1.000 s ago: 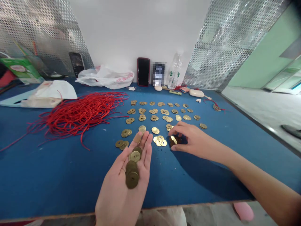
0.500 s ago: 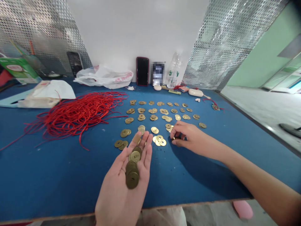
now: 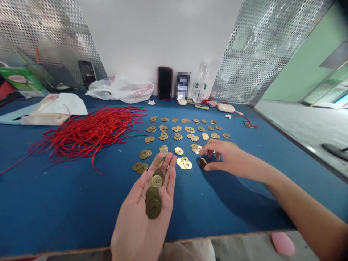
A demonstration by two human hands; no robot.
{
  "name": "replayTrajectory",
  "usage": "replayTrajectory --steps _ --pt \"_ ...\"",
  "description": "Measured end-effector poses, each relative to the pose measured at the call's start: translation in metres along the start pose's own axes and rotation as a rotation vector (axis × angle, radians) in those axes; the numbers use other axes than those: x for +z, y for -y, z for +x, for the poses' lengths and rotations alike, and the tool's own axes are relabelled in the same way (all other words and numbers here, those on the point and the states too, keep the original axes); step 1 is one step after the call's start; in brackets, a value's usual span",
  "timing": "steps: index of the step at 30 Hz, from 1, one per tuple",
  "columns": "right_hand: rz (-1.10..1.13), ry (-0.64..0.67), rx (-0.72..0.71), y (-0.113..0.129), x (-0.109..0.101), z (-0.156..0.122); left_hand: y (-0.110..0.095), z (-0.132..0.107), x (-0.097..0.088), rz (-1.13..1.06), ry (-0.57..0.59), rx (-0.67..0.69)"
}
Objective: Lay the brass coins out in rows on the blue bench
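Brass coins [image 3: 153, 197] with square holes lie in a slumped, overlapping stack on the open palm of my left hand [image 3: 138, 214], its fingers [image 3: 171, 177] loosely spread and pointing up the table. My right hand [image 3: 231, 159] arches over a small dark heap of coins [image 3: 202, 163] on the blue table [image 3: 54, 210], thumb and forefinger curved to either side of it; I cannot tell from this view whether they are pinching a coin or only hovering just above. Three loose coins [image 3: 184, 162] lie between my hands, and more coins [image 3: 178, 135] spread in loose rows and small pairs up the table. A tangled mass of red cord [image 3: 89, 139] sits to the left of them. A phone [image 3: 165, 83], a water bottle [image 3: 201, 83] and a plastic bag [image 3: 119, 90] stand along the far edge. Each coin looks small, thin and stiff, with some weight for its size, and the smooth faces seem likely to slide on one another if my palm tilts. Lying flat, a coin looks easiest to take by its rim between thumb and forefinger.
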State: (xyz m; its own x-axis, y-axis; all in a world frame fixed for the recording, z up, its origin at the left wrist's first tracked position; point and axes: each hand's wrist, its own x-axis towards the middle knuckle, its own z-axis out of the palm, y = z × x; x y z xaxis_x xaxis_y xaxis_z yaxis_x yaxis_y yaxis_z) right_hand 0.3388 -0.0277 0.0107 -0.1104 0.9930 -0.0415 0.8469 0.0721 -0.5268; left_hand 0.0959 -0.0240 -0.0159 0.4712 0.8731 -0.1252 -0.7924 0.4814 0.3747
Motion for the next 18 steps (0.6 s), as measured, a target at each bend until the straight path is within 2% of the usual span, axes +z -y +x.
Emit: replayTrajectory --steps 7,14,18 --pt "0.031 0.014 0.061 -0.003 0.010 0.005 -0.002 0.003 0.001 0.029 -0.048 -0.006" --pt "0.132 0.002 0.094 0.001 0.013 0.005 -0.001 0.001 0.003 0.024 0.032 -0.019" --pt "0.217 -0.019 0.111 0.006 0.014 0.005 0.000 0.003 0.003 -0.010 0.013 -0.019"
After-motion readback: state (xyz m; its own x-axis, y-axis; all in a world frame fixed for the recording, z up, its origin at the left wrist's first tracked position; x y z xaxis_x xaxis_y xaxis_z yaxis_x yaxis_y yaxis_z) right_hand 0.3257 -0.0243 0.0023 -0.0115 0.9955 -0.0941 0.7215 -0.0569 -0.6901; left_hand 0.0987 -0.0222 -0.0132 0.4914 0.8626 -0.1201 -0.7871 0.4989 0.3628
